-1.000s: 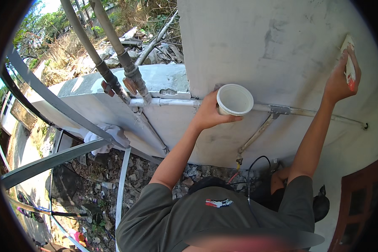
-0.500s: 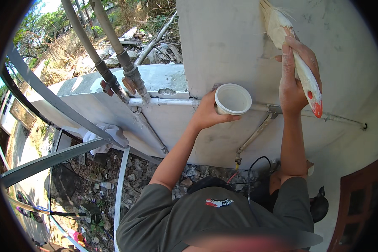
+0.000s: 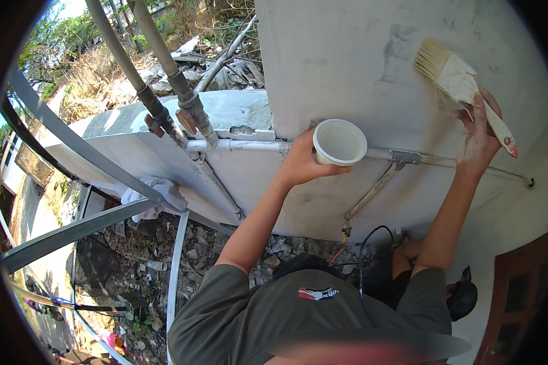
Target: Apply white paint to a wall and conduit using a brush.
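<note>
The pale wall is the largest item, its left vertical edge meeting a low wall that runs off to the left. Rubble covers the ground along its bottom edge. Grey metal bars cross at left, with a white cloth where they join. A light pipe runs across both walls. In front of the pale wall, toward its right, is a broad brush, tilted, bristles up and left; bristle contact with the wall cannot be determined. The right hand has its fingers closed around the handle, pinching it. A white round tub, open side up, sits right of the left vertical edge, overlapping the pipe in view; the left hand curls around its left side, thumb beneath the rim.
</note>
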Demonstrator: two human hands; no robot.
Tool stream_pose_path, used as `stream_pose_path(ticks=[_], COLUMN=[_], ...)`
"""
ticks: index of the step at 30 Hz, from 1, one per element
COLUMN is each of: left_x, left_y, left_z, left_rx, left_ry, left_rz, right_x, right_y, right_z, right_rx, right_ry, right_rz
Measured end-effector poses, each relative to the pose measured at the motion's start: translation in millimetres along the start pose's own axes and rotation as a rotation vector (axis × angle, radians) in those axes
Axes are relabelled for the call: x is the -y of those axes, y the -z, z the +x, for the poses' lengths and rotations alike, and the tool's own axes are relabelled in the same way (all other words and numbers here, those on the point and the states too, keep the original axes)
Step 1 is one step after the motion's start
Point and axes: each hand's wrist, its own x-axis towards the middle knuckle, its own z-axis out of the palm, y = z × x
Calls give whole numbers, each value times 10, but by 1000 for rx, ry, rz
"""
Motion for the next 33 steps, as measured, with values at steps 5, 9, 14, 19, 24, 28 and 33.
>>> stream_pose_path(ticks=[5, 9, 14, 19, 24, 28, 33], left_x=[-36, -24, 3, -34, -42, -53, -37], left_y=[-21, -5, 22, 18, -18, -6, 0], left_z=[23, 12, 9, -1, 9, 4, -2], left_rx=[26, 25, 75, 55, 28, 24, 29], left_ry=[5, 8, 58, 36, -9, -5, -7], left_rz=[-13, -11, 2, 9, 13, 11, 2], right_x=[-4, 2, 92, -102, -161, -60, 14], right_y=[658, 990, 864, 569, 277, -53, -404], right_z=[254, 350, 197, -8, -247, -443, -644], right_rx=[-98, -216, -295, -286, -143, 10, 103], right_ry=[-13, 38, 236, 321, 585, 672, 657], right_rz=[-92, -205, -566, -768, -832, -775, -604])
